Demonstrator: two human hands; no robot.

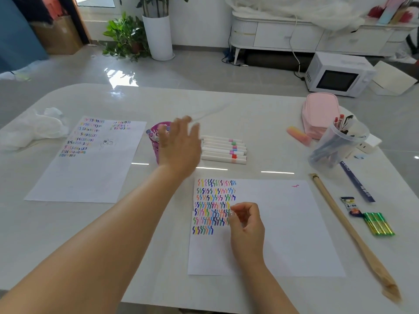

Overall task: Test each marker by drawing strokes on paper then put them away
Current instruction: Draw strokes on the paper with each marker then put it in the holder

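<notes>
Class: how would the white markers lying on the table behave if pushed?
The white markers look round-barrelled, so they would probably roll on the glossy table. Slim and seemingly plastic, they are likely light and stiff.

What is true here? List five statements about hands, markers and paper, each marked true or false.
1. The left hand is open, fingers spread, at the purple cup. True.
2. The white markers lie left of that cup. False: they lie right of it.
3. The right hand rests on the near paper. True.
4. The near paper is blank. False: coloured strokes fill its upper left.
5. The pink pouch sits on paper. False: it stands on the table.
</notes>
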